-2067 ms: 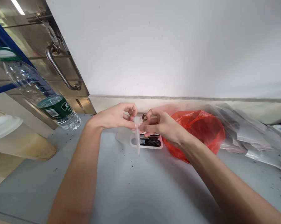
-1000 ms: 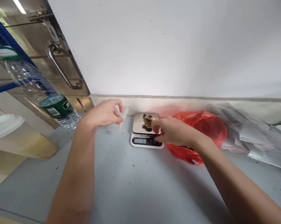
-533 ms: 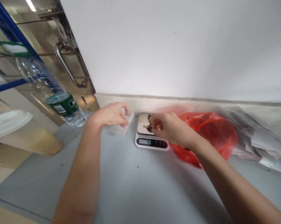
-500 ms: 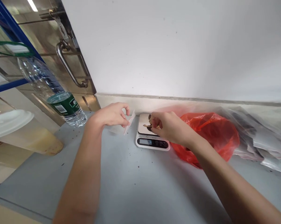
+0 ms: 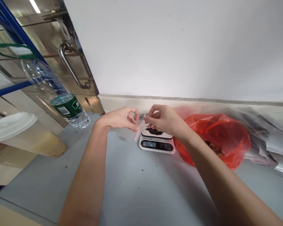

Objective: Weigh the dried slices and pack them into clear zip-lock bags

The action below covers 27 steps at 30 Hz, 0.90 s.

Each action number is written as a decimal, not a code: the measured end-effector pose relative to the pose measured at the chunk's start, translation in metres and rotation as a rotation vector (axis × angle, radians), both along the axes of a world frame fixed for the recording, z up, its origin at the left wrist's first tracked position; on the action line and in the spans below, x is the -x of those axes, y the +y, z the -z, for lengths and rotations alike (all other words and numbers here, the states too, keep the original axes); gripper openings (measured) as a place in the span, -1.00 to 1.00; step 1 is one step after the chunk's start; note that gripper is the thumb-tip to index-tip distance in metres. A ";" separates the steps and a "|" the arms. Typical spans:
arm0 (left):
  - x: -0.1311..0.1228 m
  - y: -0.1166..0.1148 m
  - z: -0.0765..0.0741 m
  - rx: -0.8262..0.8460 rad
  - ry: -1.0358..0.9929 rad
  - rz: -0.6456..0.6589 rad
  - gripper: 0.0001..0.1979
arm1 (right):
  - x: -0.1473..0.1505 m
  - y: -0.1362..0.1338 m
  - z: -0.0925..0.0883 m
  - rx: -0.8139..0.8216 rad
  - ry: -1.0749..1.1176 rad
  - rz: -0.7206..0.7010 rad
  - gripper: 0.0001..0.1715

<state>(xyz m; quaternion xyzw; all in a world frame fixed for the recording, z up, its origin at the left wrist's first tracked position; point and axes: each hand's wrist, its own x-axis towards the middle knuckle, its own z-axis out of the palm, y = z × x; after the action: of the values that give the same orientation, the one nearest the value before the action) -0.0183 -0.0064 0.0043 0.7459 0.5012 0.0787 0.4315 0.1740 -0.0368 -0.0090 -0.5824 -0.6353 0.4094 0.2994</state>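
Note:
My left hand (image 5: 121,118) pinches the rim of a small clear plastic bag (image 5: 137,133) that hangs just left of a white digital scale (image 5: 157,142). My right hand (image 5: 163,120) is closed in a pinch at the bag's mouth, above the scale; whether it holds a piece of the dried stuff is hidden by the fingers. Dark dried pieces (image 5: 153,131) lie on the scale's plate. The scale's display is lit. Both hands nearly touch over the bag.
A red plastic bag (image 5: 216,139) with dark contents lies right of the scale. Clear packets (image 5: 264,138) pile up at the far right. A water bottle (image 5: 55,93) leans at the left, near a steel door handle (image 5: 72,67) and a white lid (image 5: 11,126). The grey table (image 5: 136,188) carries dark crumbs.
My right hand has left the scale plate and come up to the bag's mouth. My left hand has carried the bag right, toward the scale. The camera has shifted slightly.

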 end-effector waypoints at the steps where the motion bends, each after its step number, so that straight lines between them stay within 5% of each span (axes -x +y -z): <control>1: 0.000 0.000 0.001 0.011 -0.030 0.024 -0.73 | 0.001 0.000 0.000 0.050 0.050 0.003 -0.65; 12: -0.002 0.007 0.016 0.071 -0.251 0.155 -0.58 | -0.008 0.004 0.012 0.208 0.463 -0.058 -0.50; 27: -0.017 -0.006 -0.001 -0.056 -0.168 0.085 -0.69 | -0.019 0.001 0.013 0.132 0.529 -0.098 -0.48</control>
<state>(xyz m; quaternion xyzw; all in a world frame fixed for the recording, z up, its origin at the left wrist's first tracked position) -0.0018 -0.0120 0.0050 0.7691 0.4286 0.1365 0.4540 0.1927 -0.0358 -0.0221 -0.4420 -0.5342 0.6017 0.3964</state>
